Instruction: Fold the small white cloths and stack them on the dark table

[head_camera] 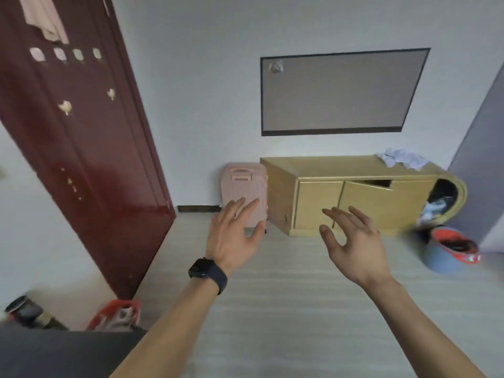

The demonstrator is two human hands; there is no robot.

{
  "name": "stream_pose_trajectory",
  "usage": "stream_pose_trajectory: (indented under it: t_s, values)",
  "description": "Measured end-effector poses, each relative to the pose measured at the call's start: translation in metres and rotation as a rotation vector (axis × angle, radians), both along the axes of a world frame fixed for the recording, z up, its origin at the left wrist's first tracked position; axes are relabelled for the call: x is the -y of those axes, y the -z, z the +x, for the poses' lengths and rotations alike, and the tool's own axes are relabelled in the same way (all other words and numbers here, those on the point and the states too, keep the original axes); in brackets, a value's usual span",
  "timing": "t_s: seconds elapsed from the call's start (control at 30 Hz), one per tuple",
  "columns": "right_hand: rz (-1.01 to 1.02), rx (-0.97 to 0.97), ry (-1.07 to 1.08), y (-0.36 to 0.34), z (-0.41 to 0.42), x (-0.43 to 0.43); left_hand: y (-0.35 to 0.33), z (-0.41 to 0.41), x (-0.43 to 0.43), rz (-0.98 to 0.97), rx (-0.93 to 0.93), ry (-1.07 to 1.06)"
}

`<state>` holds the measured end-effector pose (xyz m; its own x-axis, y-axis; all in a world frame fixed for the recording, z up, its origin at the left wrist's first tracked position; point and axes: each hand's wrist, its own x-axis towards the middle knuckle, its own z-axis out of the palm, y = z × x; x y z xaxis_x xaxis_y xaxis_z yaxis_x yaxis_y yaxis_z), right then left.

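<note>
Hands both empty: the left hand [234, 236], wearing a black wristwatch [207, 271], and the right hand [354, 246] are held out apart above the pale floor [272, 309], fingers spread and loose, gripping nothing. Crumpled in a heap on the yellow wooden cabinet [321, 167], at two o'clock and well apart from both hands, lie the small white cloths [403, 159]. A dark grey surface at seven o'clock is probably the dark table [54, 353]; only a corner shows. Judgement: folding is not begun, and the open, forward posture suits going to fetch the cloths. A pink hard-shell suitcase [242, 186] stands just beside the cabinet's left end.
</note>
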<state>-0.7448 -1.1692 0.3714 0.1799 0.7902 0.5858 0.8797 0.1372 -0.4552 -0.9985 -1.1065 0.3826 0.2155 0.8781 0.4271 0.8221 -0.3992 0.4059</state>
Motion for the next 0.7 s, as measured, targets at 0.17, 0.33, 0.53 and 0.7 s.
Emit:
stream_pose_trajectory:
  t_s: [0.17,0.33,0.53,0.7]
  values:
    - [0.039,0.031,0.124,-0.024,0.081,-0.082,-0.02,0.091,-0.11,0.037,0.0,0.137]
    - [0.0,0.059,0.231,-0.023,0.156,-0.177,-0.029,0.174,-0.227,0.03,0.053,0.242]
    - [-0.054,0.085,0.346,-0.026,0.243,-0.276,-0.035,0.272,-0.354,0.024,0.029,0.334]
    - [-0.058,0.086,0.381,-0.022,0.321,-0.358,-0.029,0.361,-0.446,0.005,-0.006,0.394]
